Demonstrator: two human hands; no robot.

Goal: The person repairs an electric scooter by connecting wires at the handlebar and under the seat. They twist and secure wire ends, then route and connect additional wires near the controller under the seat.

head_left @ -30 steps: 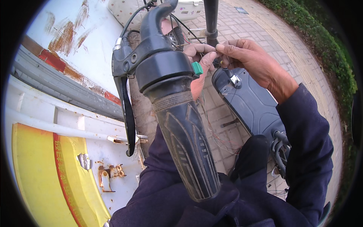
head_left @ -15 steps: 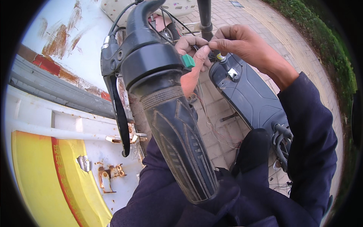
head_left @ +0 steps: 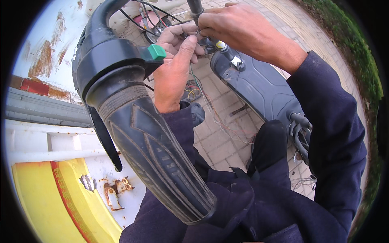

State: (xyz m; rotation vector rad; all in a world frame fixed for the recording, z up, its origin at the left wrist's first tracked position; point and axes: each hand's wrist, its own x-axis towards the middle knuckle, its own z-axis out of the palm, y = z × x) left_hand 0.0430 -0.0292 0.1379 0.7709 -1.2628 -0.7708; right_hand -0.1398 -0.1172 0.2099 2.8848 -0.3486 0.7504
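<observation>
My left hand is closed, its thumb and fingers pinching thin wires just past the black handlebar grip. Fingertip to fingertip with it, my right hand is also closed, in a pinch on a thin dark wire end that my fingers mostly hide. From below my left hand, loose coloured wires trail down toward the paving. Close in front stands the handlebar, with a green switch by my left wrist and a black brake lever on its left side.
A grey scooter footboard lies beyond my hands, with a dark upright tube near it. On the left is a rusty white panel with a yellow sheet. Brick paving and a green hedge lie around.
The handlebar grip has shifted left and lower in view, uncovering more of my left hand and wrist. Both hands appear farther left and higher, still pinched together.
</observation>
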